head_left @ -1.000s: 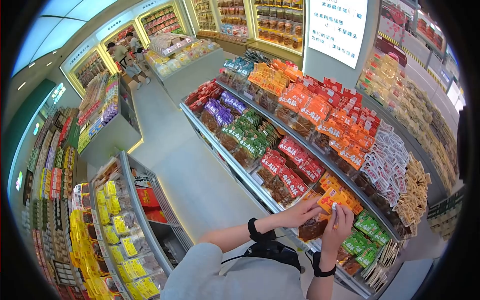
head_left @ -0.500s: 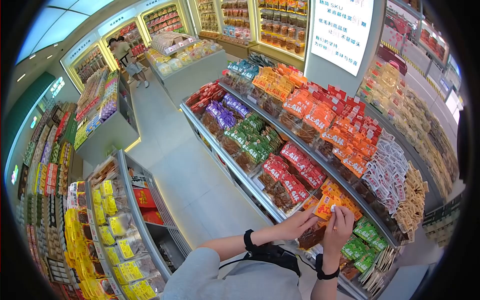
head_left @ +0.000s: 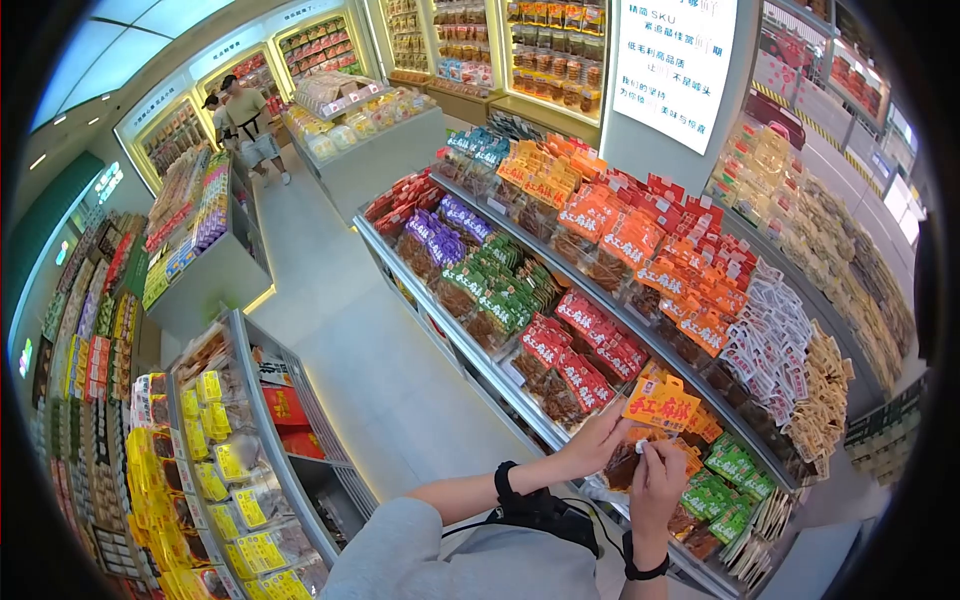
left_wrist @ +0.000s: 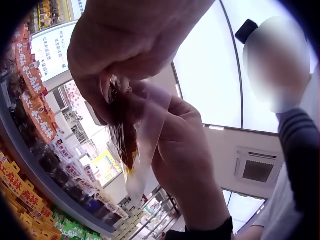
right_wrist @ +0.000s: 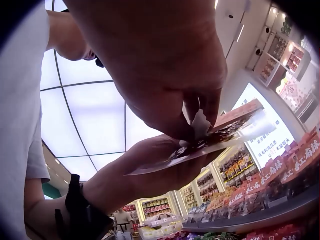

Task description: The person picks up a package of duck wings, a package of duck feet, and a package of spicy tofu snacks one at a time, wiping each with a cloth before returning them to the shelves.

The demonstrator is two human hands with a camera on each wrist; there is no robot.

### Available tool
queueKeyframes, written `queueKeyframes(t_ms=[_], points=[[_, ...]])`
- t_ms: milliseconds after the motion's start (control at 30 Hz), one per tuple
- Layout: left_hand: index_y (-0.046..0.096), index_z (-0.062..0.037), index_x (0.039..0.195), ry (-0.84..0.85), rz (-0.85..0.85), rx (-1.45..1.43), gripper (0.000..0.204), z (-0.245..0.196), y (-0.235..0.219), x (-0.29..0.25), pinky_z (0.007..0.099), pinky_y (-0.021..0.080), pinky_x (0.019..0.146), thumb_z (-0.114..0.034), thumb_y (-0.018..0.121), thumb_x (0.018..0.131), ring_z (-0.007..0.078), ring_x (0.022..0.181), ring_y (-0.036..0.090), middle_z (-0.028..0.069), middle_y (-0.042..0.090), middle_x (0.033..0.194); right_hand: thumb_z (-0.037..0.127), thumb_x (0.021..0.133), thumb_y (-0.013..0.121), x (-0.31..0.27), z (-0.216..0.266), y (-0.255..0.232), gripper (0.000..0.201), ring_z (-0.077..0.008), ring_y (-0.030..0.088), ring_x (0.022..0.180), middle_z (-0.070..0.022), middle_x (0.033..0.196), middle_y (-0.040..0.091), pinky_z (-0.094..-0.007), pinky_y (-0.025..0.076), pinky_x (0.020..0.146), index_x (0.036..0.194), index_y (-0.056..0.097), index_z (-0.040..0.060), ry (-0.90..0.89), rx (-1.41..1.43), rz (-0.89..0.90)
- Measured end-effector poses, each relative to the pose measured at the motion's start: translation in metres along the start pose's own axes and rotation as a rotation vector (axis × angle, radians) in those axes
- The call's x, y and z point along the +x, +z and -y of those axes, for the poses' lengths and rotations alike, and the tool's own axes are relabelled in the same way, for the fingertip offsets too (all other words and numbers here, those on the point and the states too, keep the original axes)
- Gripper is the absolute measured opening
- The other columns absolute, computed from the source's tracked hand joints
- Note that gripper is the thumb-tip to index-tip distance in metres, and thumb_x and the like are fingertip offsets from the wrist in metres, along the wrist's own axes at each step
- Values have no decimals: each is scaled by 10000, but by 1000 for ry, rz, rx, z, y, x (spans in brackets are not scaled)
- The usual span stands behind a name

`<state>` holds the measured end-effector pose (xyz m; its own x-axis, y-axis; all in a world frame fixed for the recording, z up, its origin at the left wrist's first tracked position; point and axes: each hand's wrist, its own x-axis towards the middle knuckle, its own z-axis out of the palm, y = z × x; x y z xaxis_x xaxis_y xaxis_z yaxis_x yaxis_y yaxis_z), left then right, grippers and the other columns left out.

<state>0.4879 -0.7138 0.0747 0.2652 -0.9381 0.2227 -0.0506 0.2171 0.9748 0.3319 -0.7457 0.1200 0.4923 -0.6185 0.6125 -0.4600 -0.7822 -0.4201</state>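
Shop aisle, long tiered shelf (head_left: 520, 375) running along the person's right, packed with rows of snack bags in red, green, purple, orange. White sign (head_left: 672, 60) with dark text stands behind the upper tier. Second shelf (head_left: 262, 400) on the left with yellow-labelled packs. Another person (head_left: 245, 118) stands far down the aisle by a display island.

Held up in front of the lower tier: one snack packet (head_left: 655, 420) with an orange header card and a clear lower part showing dark brown contents, raised just above the shelf stock, tilted. Left hand (head_left: 596, 440) grips it from the left side, fingers curled under and round the clear part; left wrist view shows thumb and fingers closed on the film (left_wrist: 131, 135). Right hand (head_left: 656, 482) is just below and right of it, thumb and forefinger pinched tight on a small white scrap (head_left: 641, 447) at the packet's lower edge; right wrist view shows the same pinch (right_wrist: 200, 122) touching the packet (right_wrist: 220, 132). Black bands on both wrists, grey sleeve at bottom
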Motion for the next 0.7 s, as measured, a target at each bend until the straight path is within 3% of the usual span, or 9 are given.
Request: queueKeyframes(t_ms=[67, 133, 233, 300, 333, 400, 500, 567, 700], points=[[383, -7, 1407, -34, 34, -12, 388, 1, 6, 0, 307, 502, 880, -133, 410, 1042, 192, 1115, 623, 138, 629, 1218, -101, 711, 658, 1, 17, 4, 272, -321, 596, 880, -140, 968, 617, -403, 502, 763, 973, 662, -27, -117, 64, 47], [429, 10, 1319, -89, -40, -101, 330, -6, 7, 3, 366, 481, 892, -156, 417, 1034, 312, 1068, 637, 199, 633, 1149, -94, 706, 662, -4, 27, 3, 282, -325, 605, 902, -136, 975, 619, -403, 512, 774, 980, 659, -27, -147, 67, 79], [453, 6, 1276, -39, -58, -107, 289, -14, 1, 7, 349, 488, 871, -160, 412, 1043, 254, 1057, 641, 170, 642, 1157, -82, 700, 675, -14, 20, -5, 298, -325, 612, 887, -132, 958, 618, -396, 519, 762, 991, 656, -21, -138, 105, 100], [482, -33, 1247, -34, -195, -308, 253, -13, -4, 14, 268, 471, 779, -184, 427, 1052, 127, 987, 608, 88, 634, 1135, -78, 698, 681, -22, 9, -14, 303, -323, 613, 876, -133, 953, 620, -389, 521, 754, 994, 656, -19, -80, 51, 105], [497, -52, 1233, -38, -280, -395, 236, -10, -7, 13, 228, 463, 733, -196, 434, 1057, 64, 953, 592, 47, 630, 1124, -80, 697, 684, -28, 4, -19, 303, -322, 613, 869, -134, 951, 621, -386, 520, 753, 992, 657, -21, -78, 77, 60], [504, -50, 1230, -69, -238, -431, 258, 2, -17, 11, 225, 443, 776, -233, 439, 1060, 64, 995, 569, 32, 613, 1127, -113, 714, 681, -33, -8, -28, 301, -289, 620, 875, -128, 956, 636, -360, 515, 738, 996, 663, -8, -54, 125, -91], [514, -38, 1221, -179, -203, -475, 259, 5, -7, 8, 227, 448, 857, -228, 442, 1060, 75, 956, 573, 28, 613, 1045, -116, 749, 676, -38, -13, -32, 301, -230, 625, 903, -109, 987, 645, -327, 517, 759, 1033, 672, -16, 162, 216, -268], [522, -33, 1213, -205, -122, -469, 262, 4, 8, 2, 232, 443, 873, -231, 447, 1059, 74, 977, 566, 30, 610, 1063, -98, 804, 651, -33, -11, -22, 266, -178, 618, 945, -83, 1043, 648, -293, 504, 824, 1060, 676, -32, 612, 925, -241], [529, -40, 1188, -129, -110, -266, 295, -3, 35, -2, 261, 449, 874, -292, 452, 1056, 76, 995, 546, 18, 597, 1049, -61, 870, 618, -48, -15, 8, 223, -125, 595, 995, -61, 1048, 647, -272, 503, 842, 1086, 671, -46, 766, 1306, -70]])
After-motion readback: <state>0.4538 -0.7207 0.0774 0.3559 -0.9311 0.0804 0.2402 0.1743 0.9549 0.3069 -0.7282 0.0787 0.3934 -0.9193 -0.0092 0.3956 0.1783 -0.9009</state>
